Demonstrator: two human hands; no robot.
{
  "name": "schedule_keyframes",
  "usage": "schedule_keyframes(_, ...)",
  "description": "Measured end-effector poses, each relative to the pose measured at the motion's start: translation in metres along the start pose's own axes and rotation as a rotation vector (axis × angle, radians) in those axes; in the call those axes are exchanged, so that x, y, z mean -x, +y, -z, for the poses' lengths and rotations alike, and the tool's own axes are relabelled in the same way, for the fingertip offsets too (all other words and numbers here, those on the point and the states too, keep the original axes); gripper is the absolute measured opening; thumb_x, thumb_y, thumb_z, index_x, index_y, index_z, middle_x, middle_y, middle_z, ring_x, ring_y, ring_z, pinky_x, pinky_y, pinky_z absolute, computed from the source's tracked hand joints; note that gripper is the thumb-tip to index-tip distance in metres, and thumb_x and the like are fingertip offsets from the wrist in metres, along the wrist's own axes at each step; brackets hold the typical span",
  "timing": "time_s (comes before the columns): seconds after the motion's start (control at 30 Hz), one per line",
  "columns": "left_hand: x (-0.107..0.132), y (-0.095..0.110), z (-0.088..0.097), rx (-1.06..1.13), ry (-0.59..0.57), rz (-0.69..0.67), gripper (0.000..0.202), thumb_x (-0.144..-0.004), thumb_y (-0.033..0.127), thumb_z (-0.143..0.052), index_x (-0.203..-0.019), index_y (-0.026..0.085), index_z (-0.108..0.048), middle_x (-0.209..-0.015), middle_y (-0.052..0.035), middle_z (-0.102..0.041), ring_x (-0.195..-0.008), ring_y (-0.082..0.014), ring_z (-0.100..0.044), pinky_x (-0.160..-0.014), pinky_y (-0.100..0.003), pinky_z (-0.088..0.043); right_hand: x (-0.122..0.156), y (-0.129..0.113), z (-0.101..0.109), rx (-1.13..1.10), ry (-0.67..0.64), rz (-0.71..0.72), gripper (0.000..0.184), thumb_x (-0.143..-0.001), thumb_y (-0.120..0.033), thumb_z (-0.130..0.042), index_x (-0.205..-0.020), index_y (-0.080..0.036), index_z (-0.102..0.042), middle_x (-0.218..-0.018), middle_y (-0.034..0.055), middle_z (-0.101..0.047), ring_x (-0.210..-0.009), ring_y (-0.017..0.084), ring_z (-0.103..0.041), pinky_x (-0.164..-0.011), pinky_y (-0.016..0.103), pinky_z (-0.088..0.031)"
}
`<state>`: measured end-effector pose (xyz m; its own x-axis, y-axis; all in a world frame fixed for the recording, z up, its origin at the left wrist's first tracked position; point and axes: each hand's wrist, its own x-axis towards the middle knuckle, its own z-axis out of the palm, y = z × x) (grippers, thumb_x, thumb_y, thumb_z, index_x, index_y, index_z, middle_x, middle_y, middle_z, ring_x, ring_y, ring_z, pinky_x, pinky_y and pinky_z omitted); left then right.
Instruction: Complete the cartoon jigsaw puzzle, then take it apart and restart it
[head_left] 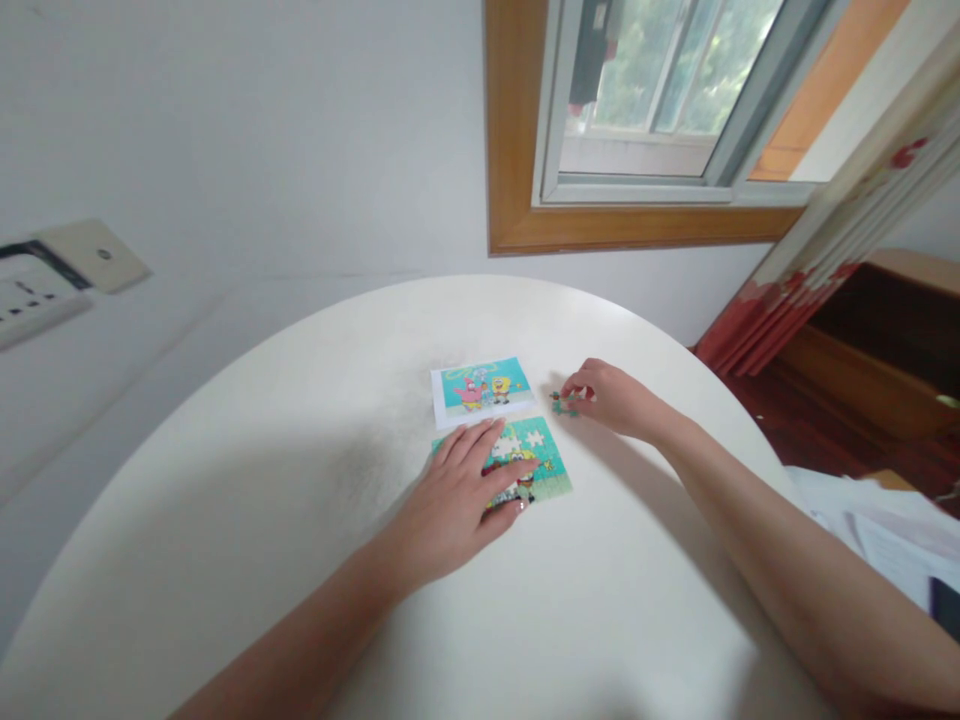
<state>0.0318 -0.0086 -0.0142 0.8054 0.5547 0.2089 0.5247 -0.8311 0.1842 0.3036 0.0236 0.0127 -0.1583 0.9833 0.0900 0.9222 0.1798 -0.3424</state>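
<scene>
A jigsaw puzzle (553,486) with a cartoon picture lies on the white table, with white gaps where pieces are absent. My left hand (469,480) rests flat over its left part, fingers spread, hiding much of it. Just behind the puzzle is a paper picture sheet (487,388) showing a pink and a yellow cartoon figure. To the right of both, a few loose puzzle pieces (561,404) form a small pile. My right hand (606,395) is at this pile, thumb and fingers pinched on a puzzle piece, which the fingers partly cover.
The round white table (315,560) reaches back to the wall. A window (645,110) with a wooden frame is at the back right, beside a red and cream curtain (787,290). Papers (877,540) lie beyond the table's right edge. A socket (34,295) is on the left wall.
</scene>
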Motion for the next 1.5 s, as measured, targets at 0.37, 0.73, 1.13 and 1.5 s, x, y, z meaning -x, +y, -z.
schedule_keyframes(0.37, 0.0, 0.0, 0.0, -0.024, 0.003, -0.004, 0.037, -0.093, 0.041, -0.046, -0.129, 0.035, -0.052, -0.149, -0.0068, -0.032, -0.139, -0.0294, -0.026, -0.112, -0.053, -0.024, -0.001, -0.006, -0.006, 0.021, -0.023, -0.023, 0.02, -0.075, -0.02, -0.064, -0.094, -0.016, -0.072, -0.096, 0.0091, -0.062, -0.076, 0.015, -0.059, -0.072, 0.025, -0.043)
schedule_keyframes(0.73, 0.0, -0.001, -0.001, 0.005, 0.009, -0.009, 0.037, -0.093, 0.041, -0.045, -0.129, 0.034, -0.052, -0.151, -0.0056, -0.03, -0.14, -0.0294, -0.024, -0.113, -0.053, -0.022, -0.007, 0.007, -0.015, 0.003, 0.113, -0.041, 0.025, -0.08, -0.015, -0.056, -0.1, -0.017, -0.071, -0.096, 0.0097, -0.059, -0.075, 0.015, -0.056, -0.076, 0.028, -0.044)
schedule_keyframes(1.13, 0.001, 0.0, -0.001, 0.033, 0.017, 0.002, 0.038, -0.092, 0.04, -0.048, -0.13, 0.035, -0.051, -0.152, -0.0053, -0.028, -0.14, -0.0294, -0.023, -0.113, -0.053, -0.021, -0.015, 0.013, -0.026, 0.025, 0.054, -0.037, 0.022, -0.078, -0.013, -0.056, -0.092, -0.019, -0.072, -0.096, 0.0084, -0.059, -0.081, 0.015, -0.057, -0.081, 0.028, -0.044)
schedule_keyframes(1.5, 0.003, 0.001, 0.002, 0.006, 0.014, 0.008, 0.038, -0.092, 0.037, -0.048, -0.13, 0.035, -0.05, -0.152, -0.0059, -0.023, -0.14, -0.0302, -0.02, -0.112, -0.054, -0.023, -0.009, 0.007, -0.02, 0.0, 0.063, 0.037, 0.023, -0.077, -0.006, -0.054, -0.093, -0.015, -0.067, -0.099, 0.0094, -0.06, -0.076, 0.013, -0.057, -0.076, 0.025, -0.044)
